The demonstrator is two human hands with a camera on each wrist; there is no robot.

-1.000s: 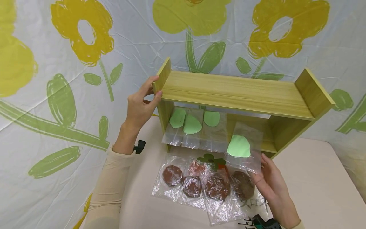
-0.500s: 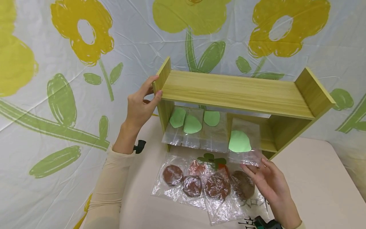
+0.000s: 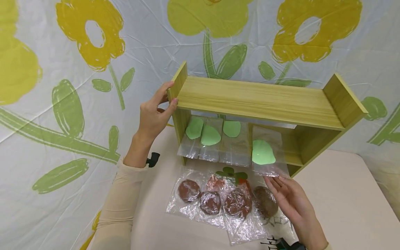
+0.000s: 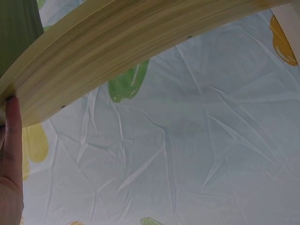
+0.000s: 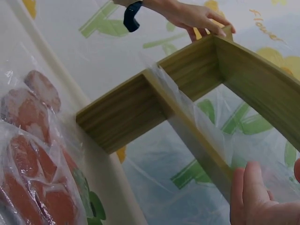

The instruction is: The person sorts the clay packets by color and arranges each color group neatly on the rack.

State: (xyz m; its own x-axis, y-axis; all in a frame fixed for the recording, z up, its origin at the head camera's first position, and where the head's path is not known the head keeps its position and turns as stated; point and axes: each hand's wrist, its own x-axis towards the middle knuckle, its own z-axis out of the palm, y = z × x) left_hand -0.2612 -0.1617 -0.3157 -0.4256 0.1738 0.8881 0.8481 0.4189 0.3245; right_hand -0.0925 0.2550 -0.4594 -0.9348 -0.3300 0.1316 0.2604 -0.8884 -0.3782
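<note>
My left hand point(image 3: 156, 114) grips the left side panel of a wooden shelf point(image 3: 256, 99), thumb in front and fingers behind. In the left wrist view, a finger point(image 4: 11, 145) touches the panel's edge. Beneath the front of the middle board, my right hand point(image 3: 295, 205) touches the lower edge of a clear plastic bag point(image 3: 272, 170) with extended fingers. A flat light-green piece point(image 3: 263, 152) lies inside this bag. The right wrist view shows straight fingers point(image 5: 253, 192) against the board's front edge, with the thumb apart from them.
Several similar bags point(image 3: 235, 151) with green pieces lie side by side on the middle board, overhanging its front. Bags with round brown pieces point(image 3: 189, 190) lie on the table point(image 3: 353, 205) in front. A flower-printed cloth point(image 3: 150, 38) hangs behind the shelf.
The right-hand bag has moved back onto the board and become straighter. My right hand has shifted its fingers from the bag's corner to beneath its front edge. My left hand stays put.
</note>
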